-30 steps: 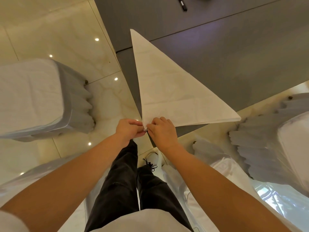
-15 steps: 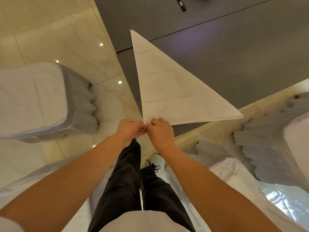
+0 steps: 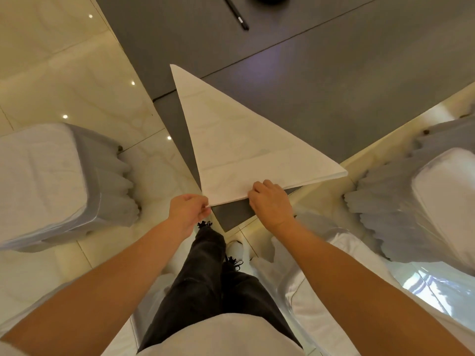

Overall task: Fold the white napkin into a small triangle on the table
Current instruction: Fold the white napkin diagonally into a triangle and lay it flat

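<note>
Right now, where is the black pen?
In the head view, the black pen lies at the top centre on the dark table, well beyond the white napkin and both hands.

Napkin [image 3: 239, 147] on table [image 3: 334, 80], pen [image 3: 237, 15] perhaps behind.

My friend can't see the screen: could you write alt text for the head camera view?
A white napkin, folded into a large triangle, lies on a dark grey table. The left hand pinches its near corner; the right hand rests on the near edge. A black pen lies farther back.
</note>
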`<state>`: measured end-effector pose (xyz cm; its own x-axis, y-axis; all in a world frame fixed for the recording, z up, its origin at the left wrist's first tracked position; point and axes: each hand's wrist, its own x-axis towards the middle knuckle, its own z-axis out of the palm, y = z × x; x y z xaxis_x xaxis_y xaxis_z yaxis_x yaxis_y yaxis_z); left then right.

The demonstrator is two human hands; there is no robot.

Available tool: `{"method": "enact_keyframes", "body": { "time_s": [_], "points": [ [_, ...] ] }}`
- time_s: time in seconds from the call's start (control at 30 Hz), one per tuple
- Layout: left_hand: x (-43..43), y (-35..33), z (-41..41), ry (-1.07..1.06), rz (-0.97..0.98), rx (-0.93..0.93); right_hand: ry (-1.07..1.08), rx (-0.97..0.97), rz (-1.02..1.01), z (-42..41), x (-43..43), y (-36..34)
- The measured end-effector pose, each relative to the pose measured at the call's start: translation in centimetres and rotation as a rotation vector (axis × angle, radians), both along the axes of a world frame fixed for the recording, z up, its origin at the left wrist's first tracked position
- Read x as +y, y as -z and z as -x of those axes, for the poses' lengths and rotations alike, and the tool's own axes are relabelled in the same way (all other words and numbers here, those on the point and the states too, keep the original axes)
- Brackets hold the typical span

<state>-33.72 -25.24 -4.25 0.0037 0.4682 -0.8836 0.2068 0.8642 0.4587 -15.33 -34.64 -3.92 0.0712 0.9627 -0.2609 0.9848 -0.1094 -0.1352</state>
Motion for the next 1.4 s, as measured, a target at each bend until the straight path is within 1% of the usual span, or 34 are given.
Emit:
{"method": "enact_keyframes", "body": {
  "time_s": [0.17, 0.3, 0.33, 0.4, 0.47, 0.53, 0.57, 0.63, 0.73, 0.83, 1.0, 1.03, 1.1, 1.17, 1.2, 1.23, 1.3, 1.4],
  "points": [
    [0.4, 0.2, 0.0, 0.126, -0.083, 0.067, 0.027, -0.027, 0.05, -3.1, -0.4, -0.4],
    [0.2, -0.1, -0.4, 0.363, -0.238, 0.222, 0.081, -0.009, 0.083, -5.8, -1.5, -0.1],
    [0.1, -0.3, -0.7, 0.444, -0.292, 0.265, 0.075, 0.003, 0.097, -6.3, -1.8, 0.0],
    [-0.2, -0.6, -1.4, 0.662, -0.46, 0.406, 0.05, 0.029, 0.081, -7.2, -2.4, 0.0],
    [-1.0, -0.8, -2.3, 0.889, -0.713, 0.549, 0.042, 0.035, 0.05, -7.9, -3.4, 0.1],
    [-2.3, -1.0, -3.9, 1.113, -0.977, 0.575, 0.03, 0.0, 0.037, -8.5, -4.0, 0.2],
    [-3.0, -1.0, -4.8, 1.206, -1.053, 0.534, 0.012, -0.008, 0.045, -8.7, -4.3, 0.5],
    [-4.6, -0.5, -7.1, 1.367, -1.08, 0.458, -0.015, 0.006, 0.083, -8.7, -4.9, 0.9],
    [-6.5, 1.3, -9.9, 1.585, -1.05, 0.496, -0.018, 0.029, 0.117, -8.9, -6.1, 1.8],
    [-7.7, 3.0, -11.0, 1.609, -1.064, 0.58, 0.008, 0.014, 0.117, -9.8, -7.3, 2.5],
    [-8.4, 3.5, -11.6, 1.567, -1.09, 0.597, 0.229, 0.036, 0.082, -13.3, -8.2, 2.6],
    [-8.5, 3.4, -11.6, 1.561, -1.09, 0.603, 0.301, 0.052, 0.069, -14.1, -8.3, 2.5],
    [-8.5, 2.9, -12.1, 1.526, -1.105, 0.642, 0.509, 0.103, -0.009, -15.8, -8.1, 2.1],
    [-8.1, 2.4, -13.3, 1.455, -1.13, 0.661, 0.734, 0.206, -0.12, -17.6, -7.7, 1.8],
    [-7.9, 2.1, -14.2, 1.429, -1.136, 0.651, 0.799, 0.272, -0.16, -18.5, -7.4, 1.7],
    [-7.6, 1.9, -15.2, 1.413, -1.149, 0.632, 0.828, 0.338, -0.177, -19.3, -7.1, 1.6],
    [-7.1, 1.6, -17.4, 1.402, -1.173, 0.566, 0.821, 0.429, -0.162, -20.7, -6.4, 1.5],
    [-6.5, 1.4, -20.0, 1.41, -1.174, 0.482, 0.736, 0.409, -0.128, -22.1, -5.8, 1.3]
  ]
}}
